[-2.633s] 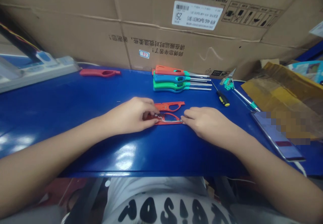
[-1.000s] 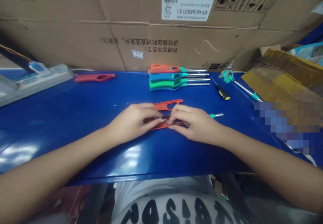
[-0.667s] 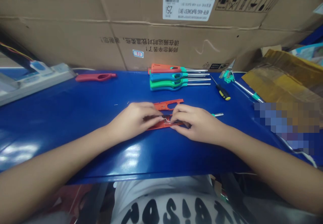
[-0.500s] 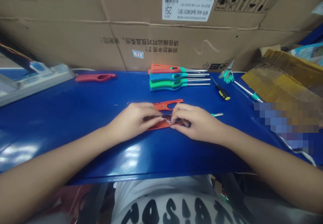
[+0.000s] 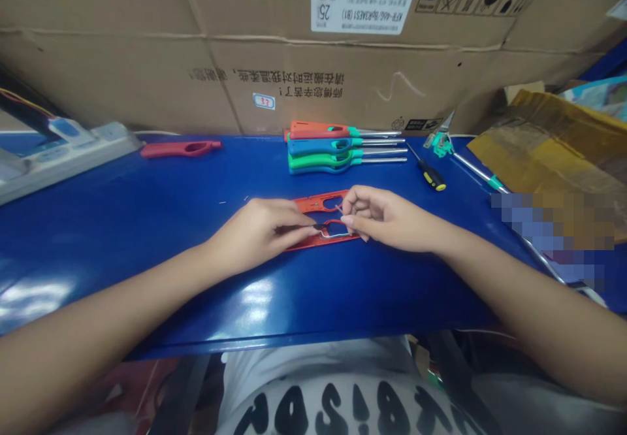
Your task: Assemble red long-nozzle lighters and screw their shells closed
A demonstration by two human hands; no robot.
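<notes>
blue bench [image 5: 147, 226]: both hands [image 5: 264, 229] press red shell [image 5: 321, 238].

Red-orange shell halves [image 5: 323, 236] on the glossy blue surface [image 5: 147, 226]; orange, blue, green lighters [image 5: 323, 147] stacked at its far edge; yellow-black screwdriver [image 5: 431, 177].

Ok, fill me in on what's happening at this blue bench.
A person sits at the blue table working on an opened red lighter shell. The left hand presses down on its handle end, while the right hand pinches a thin wire at the trigger opening. A second red shell half lies just behind. Farther back sit a stack of finished lighters, a loose red handle and a screwdriver.
</notes>
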